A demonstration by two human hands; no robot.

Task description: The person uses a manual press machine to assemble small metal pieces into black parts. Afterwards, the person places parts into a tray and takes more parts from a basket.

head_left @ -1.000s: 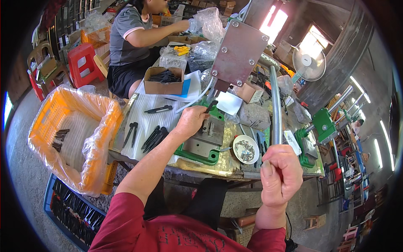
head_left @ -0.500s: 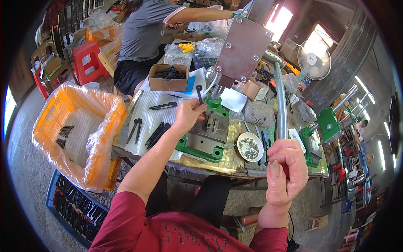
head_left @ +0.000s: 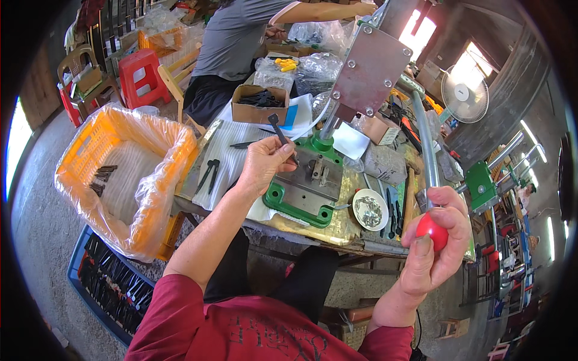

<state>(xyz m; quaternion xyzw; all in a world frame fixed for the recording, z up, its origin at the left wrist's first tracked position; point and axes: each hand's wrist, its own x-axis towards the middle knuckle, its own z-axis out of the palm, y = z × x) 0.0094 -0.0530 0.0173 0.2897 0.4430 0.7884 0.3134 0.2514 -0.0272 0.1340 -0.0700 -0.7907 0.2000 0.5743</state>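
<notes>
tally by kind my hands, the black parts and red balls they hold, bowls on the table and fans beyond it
Hands: 2 (left hand, right hand)
Black part, held: 1
Red ball, held: 1
White bowl: 1
Fan: 1
Total: 6

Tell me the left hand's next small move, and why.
Probably lower the black piece onto the white sheet: the left hand has drawn it leftward, away from the press, since the earlier frames, and similar black pieces lie on that sheet.
</notes>
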